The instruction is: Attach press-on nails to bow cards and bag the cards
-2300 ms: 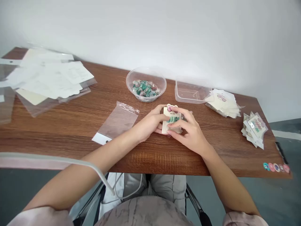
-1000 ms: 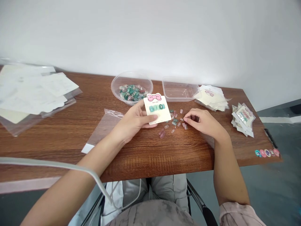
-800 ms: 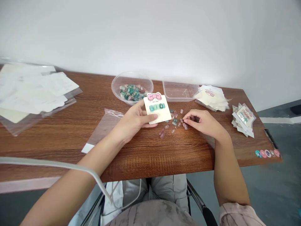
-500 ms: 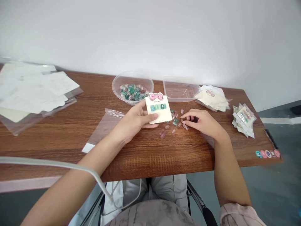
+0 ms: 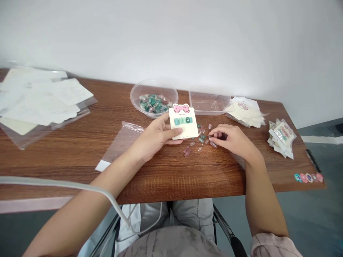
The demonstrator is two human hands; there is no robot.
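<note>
Left hand (image 5: 159, 134) is pinching card (image 5: 184, 125) above surface (image 5: 166, 178); loose nail tips (image 5: 201, 140), axes mixed, are lying just left of nearer right hand (image 5: 230, 137); its fingers are almost meeting, hold unclear

Near tabletop (image 5: 182, 178): nice open run of wood, easy pass for a hand.
Far side: round bowl (image 5: 136, 91) and rectangular tub (image 5: 205, 101) block it, skinny gap between.
Right: decent lane between right hand (image 5: 230, 138) and packet pile (image 5: 283, 137).
Middle: loose nail tips (image 5: 202, 140) in the way.
Near left: white cord (image 5: 53, 182) cuts across, kinda annoying.
</note>
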